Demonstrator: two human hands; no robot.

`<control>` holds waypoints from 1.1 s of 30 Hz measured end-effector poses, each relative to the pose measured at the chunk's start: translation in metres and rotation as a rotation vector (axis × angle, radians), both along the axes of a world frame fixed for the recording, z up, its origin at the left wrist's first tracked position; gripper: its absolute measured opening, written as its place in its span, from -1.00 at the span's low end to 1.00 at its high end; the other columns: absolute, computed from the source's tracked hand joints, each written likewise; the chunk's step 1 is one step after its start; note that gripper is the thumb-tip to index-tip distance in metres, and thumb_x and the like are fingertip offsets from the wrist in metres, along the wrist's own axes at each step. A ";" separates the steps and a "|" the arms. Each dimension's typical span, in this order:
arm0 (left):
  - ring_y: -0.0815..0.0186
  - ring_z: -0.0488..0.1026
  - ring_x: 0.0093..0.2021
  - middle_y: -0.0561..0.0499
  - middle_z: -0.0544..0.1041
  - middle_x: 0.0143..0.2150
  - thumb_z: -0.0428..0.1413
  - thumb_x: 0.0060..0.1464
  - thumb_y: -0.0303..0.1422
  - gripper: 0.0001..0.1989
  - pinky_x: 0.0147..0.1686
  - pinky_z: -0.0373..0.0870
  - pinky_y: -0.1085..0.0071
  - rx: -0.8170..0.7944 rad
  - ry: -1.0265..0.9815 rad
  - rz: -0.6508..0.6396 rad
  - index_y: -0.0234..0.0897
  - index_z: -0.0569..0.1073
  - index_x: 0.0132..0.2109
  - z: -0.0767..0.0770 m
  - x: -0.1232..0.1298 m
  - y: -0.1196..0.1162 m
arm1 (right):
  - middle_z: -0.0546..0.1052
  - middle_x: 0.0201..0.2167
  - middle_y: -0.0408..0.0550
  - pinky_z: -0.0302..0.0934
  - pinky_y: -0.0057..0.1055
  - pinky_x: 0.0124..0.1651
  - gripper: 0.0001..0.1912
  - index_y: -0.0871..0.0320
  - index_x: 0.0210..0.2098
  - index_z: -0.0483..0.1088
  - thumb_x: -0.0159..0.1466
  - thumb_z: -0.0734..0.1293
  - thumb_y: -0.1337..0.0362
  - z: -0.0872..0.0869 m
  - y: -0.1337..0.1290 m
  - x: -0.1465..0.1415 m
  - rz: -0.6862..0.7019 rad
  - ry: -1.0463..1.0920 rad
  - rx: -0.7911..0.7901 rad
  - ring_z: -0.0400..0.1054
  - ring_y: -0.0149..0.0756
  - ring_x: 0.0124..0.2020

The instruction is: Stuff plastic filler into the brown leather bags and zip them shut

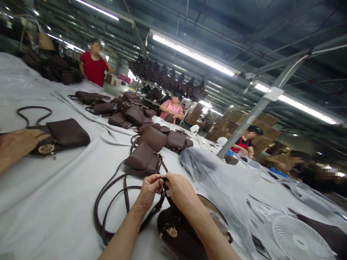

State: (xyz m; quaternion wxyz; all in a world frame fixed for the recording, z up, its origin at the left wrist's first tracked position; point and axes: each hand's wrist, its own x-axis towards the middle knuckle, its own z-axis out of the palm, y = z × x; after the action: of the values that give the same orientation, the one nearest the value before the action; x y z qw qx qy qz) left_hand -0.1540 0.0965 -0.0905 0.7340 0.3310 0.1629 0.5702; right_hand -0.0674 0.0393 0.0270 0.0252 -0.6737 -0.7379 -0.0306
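A dark brown handbag (173,236) with a gold emblem lies in front of me, its opening turned to the right and its tan lining showing. Above it, my left hand (150,188) pinches a thin dark strap (166,196) between thumb and fingers. Close against it, my right hand (181,188) grips the same strap, and the fingertips of both hands nearly meet. Long strap loops (98,213) lie on the cloth to the left. Just beyond my hands rests another brown bag (141,159). My right forearm covers part of the handbag.
A co-worker's hand (24,141) rests on a bag (69,135) at the left. Many brown bags (134,115) are heaped along the white-covered table (67,187). Clear plastic sheeting (217,180) and a white fan (298,236) lie to the right. Several people work farther off.
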 end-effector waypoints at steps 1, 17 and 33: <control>0.50 0.23 -0.59 0.04 0.45 -0.57 0.40 -0.30 -0.19 -0.64 -0.57 0.14 0.57 0.013 0.026 -0.001 -0.38 0.60 -0.38 0.000 -0.001 0.001 | 0.57 -0.30 0.05 0.00 -0.43 -0.38 -0.85 0.18 -0.22 0.42 0.32 0.21 0.39 0.000 0.002 -0.001 0.021 -0.011 -0.017 0.44 -0.24 -0.28; 0.35 0.42 -0.48 -0.02 0.55 -0.50 0.35 -0.21 -0.33 -0.79 -0.41 0.38 0.47 0.164 0.193 -0.024 -0.38 0.62 -0.39 0.017 -0.012 -0.003 | 0.59 -0.31 0.08 0.10 -0.45 -0.35 -0.75 0.20 -0.25 0.50 0.32 0.18 0.40 0.004 0.002 0.010 0.084 0.016 -0.223 0.47 -0.24 -0.28; 0.38 0.38 -0.52 -0.01 0.51 -0.44 0.25 -0.10 -0.39 -0.91 -0.58 0.38 0.54 0.380 0.511 0.035 -0.32 0.58 -0.37 0.027 -0.029 -0.014 | 0.43 0.01 0.17 0.23 -0.10 0.01 -0.25 0.19 0.23 0.18 0.06 0.44 0.41 -0.021 -0.070 0.078 0.048 0.074 0.125 0.33 -0.01 -0.02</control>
State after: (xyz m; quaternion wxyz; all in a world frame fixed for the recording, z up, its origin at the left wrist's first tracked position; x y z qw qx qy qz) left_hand -0.1830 0.0823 -0.0638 0.5843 0.5920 0.2381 0.5014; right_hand 0.0106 -0.0311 0.0058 0.0950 -0.6535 -0.7492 -0.0511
